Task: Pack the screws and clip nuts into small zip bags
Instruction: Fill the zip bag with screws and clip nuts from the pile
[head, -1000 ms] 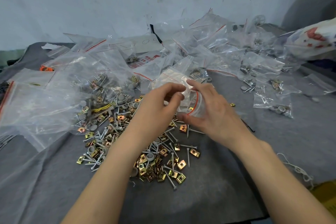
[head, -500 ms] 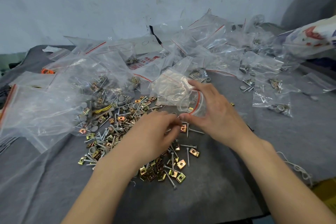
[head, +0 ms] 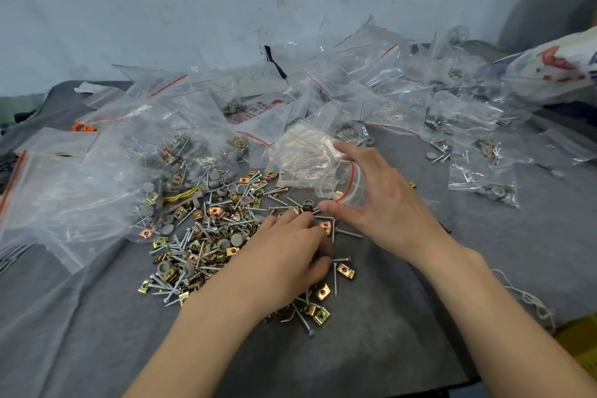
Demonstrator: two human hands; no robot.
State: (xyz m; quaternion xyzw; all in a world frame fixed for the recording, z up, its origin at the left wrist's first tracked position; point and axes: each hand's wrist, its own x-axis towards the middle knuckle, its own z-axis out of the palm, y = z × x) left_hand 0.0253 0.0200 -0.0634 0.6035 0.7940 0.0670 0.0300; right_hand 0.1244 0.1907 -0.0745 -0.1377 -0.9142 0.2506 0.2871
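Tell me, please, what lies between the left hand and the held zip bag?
In the head view, loose screws and one clip nut lie on grey cloth before the zip bag.

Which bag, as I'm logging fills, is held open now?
The zip bag the right hand holds, its red-striped mouth spread; all others lie unheld.

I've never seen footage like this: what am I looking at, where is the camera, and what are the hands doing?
No machine here: these are a person's two bare hands, filmed by one head-worn camera looking down. On the grey cloth lies a heap of screws and brass-coloured clip nuts, with clear bags all around. The right hand holds a small zip bag by its open mouth. The left hand rests on the heap, fingers curled; whether it pinches a piece is hidden.
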